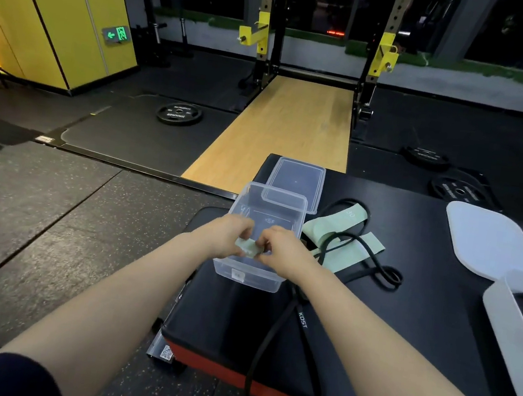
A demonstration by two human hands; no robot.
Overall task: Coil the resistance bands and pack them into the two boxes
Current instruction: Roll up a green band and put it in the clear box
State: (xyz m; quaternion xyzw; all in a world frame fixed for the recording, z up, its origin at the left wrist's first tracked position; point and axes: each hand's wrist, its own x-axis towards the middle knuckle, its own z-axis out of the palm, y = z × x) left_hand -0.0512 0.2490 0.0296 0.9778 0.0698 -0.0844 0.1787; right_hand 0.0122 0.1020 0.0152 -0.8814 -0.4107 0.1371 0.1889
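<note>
Head view of band packing at a padded gym worktop (425,285). The left hand (230,237) and right hand (281,250) meet over the near rim of a clear plastic box (253,276), both pinched closed on a small roll of pale green band (248,248) held between the fingertips; the roll sits above the open box, not yet inside it. The box's clear lid (295,182) lies just behind it. To the right, a second pale green flat band (342,231) lies loose on the worktop, tangled with a black tube band (377,266) whose long loop trails off the near edge. Further right stand a white box (510,317) (dark contents, not identifiable) and its white lid (487,241).

Judged step: finishing the coil. To do it well, keep the layers tight and edge-aligned, hold the free end pinned under a thumb, and lower the roll flat into a corner so it cannot spring open.
</note>
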